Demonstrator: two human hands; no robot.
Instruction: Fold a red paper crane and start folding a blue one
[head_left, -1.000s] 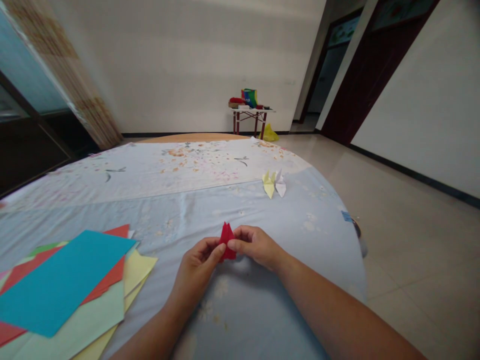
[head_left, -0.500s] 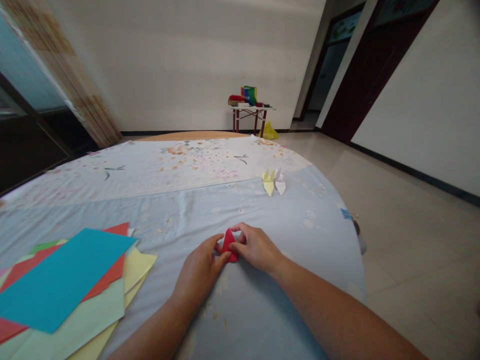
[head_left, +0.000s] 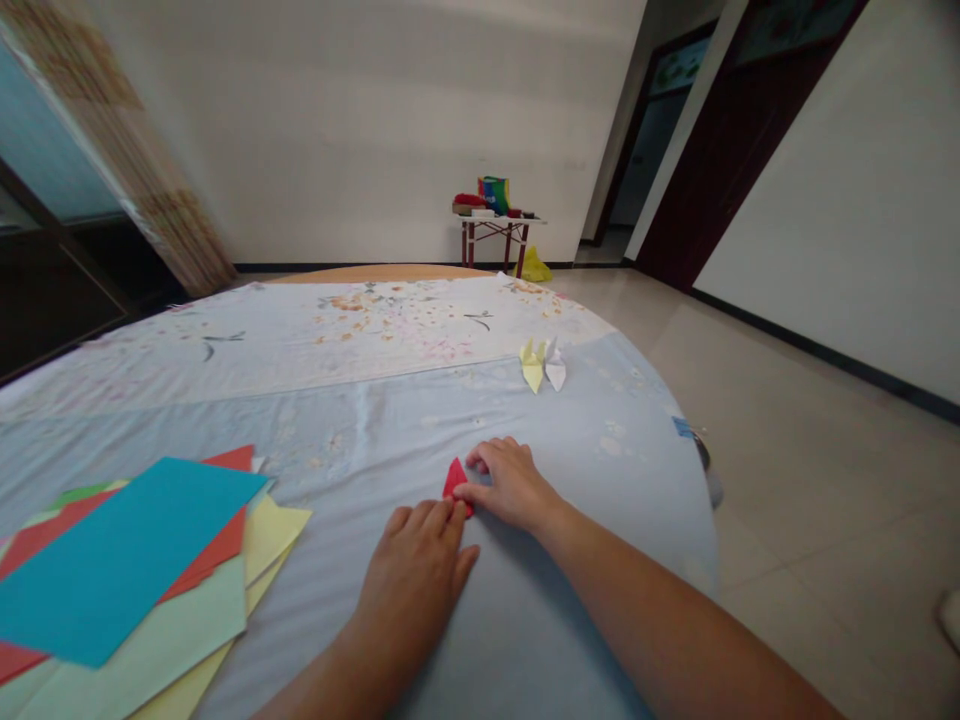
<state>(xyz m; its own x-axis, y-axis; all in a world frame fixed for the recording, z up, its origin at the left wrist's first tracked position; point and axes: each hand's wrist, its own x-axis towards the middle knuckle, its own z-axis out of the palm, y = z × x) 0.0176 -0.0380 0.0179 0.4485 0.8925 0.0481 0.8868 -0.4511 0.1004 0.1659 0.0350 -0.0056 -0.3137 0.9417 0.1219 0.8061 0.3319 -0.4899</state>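
A small folded piece of red paper [head_left: 456, 478] lies on the blue part of the tablecloth, its point facing away from me. My left hand [head_left: 420, 555] is palm down over its near end. Those fingertips press on the paper, while the thumb sticks out to the right, off it. From the right, my right hand [head_left: 514, 485] steadies the paper with the thumb on its face. The right forefinger is curved beside the paper's edge, with a gap to the thumb. My left fingers hide the paper's lower part. Farther off stand a yellow folded paper figure [head_left: 532, 366] and a white one [head_left: 555, 364].
Loose coloured sheets, a blue sheet [head_left: 135, 550] on top, lie at the left. The round table's cloth [head_left: 360, 330] has a white floral part beyond the blue. By the wall stands a small table [head_left: 499, 220] with a colourful bag [head_left: 495, 193] and other items.
My left hand has turned palm down and slid toward me, its thumb leaving the red paper. The right forefinger has moved off the paper's tip. My view has shifted slightly.
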